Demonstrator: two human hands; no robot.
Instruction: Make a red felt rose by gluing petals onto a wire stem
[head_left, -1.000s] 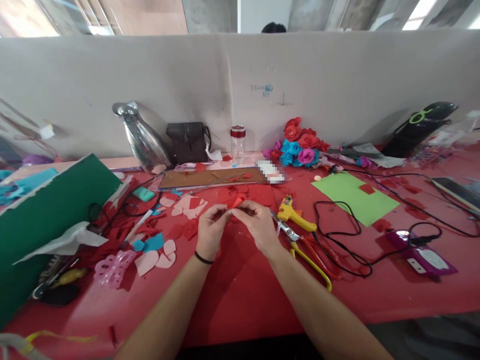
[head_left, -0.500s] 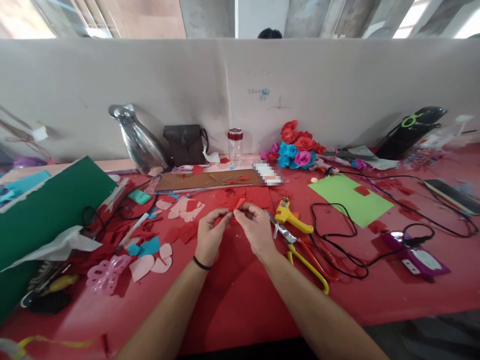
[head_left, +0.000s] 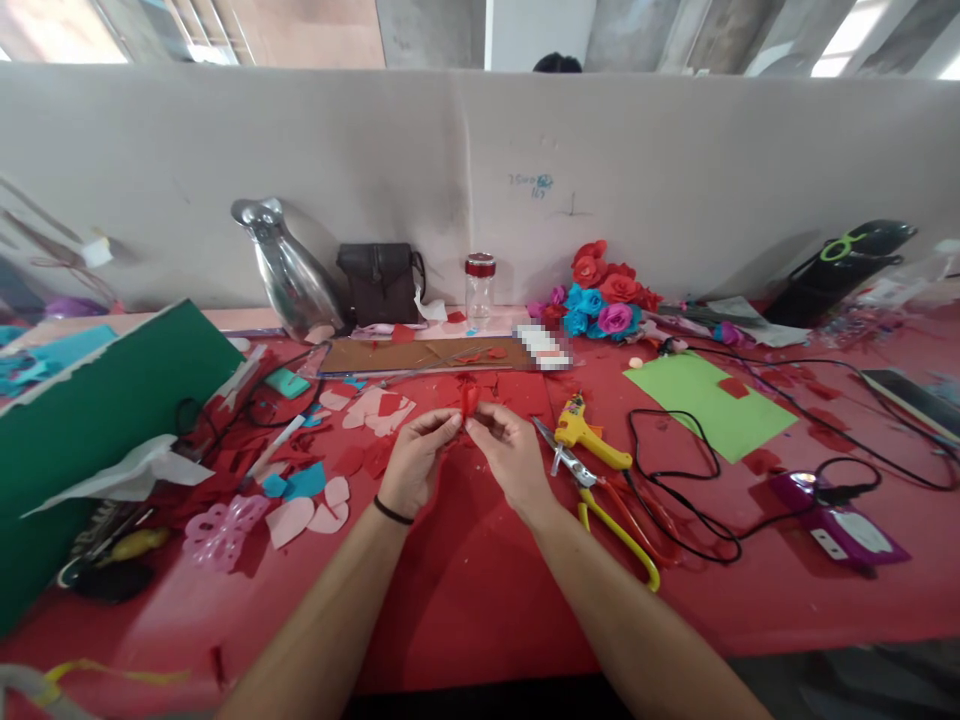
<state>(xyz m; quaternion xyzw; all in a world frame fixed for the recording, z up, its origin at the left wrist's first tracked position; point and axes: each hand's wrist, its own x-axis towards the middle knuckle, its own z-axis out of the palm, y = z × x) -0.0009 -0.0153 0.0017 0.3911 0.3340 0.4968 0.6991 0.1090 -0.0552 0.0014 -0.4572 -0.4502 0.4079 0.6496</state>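
Between the fingertips of both hands stands a small piece of red crepe paper [head_left: 469, 398], rolled or folded upright. My left hand [head_left: 420, 450], with a dark band at the wrist, pinches it from the left. From the right, my right hand [head_left: 506, 450] pinches the same piece low down. Pink paper petals [head_left: 379, 408] and red scraps lie left of and beyond the hands. Close to the right hand are a yellow glue gun [head_left: 589, 435] and pliers with yellow and red handles [head_left: 581, 475].
A bunch of paper roses [head_left: 604, 295], a lidded glass jar [head_left: 480, 285], a dark bag [head_left: 377, 283] and a steel jug [head_left: 289, 270] line the partition. A black cord [head_left: 686, 485] runs to a purple power strip [head_left: 840, 520]. A green board [head_left: 120, 430] leans at left.
The red paper has turned from slanting right to standing more upright between my fingertips. Both hands stay close together. The whole view has shifted slightly.
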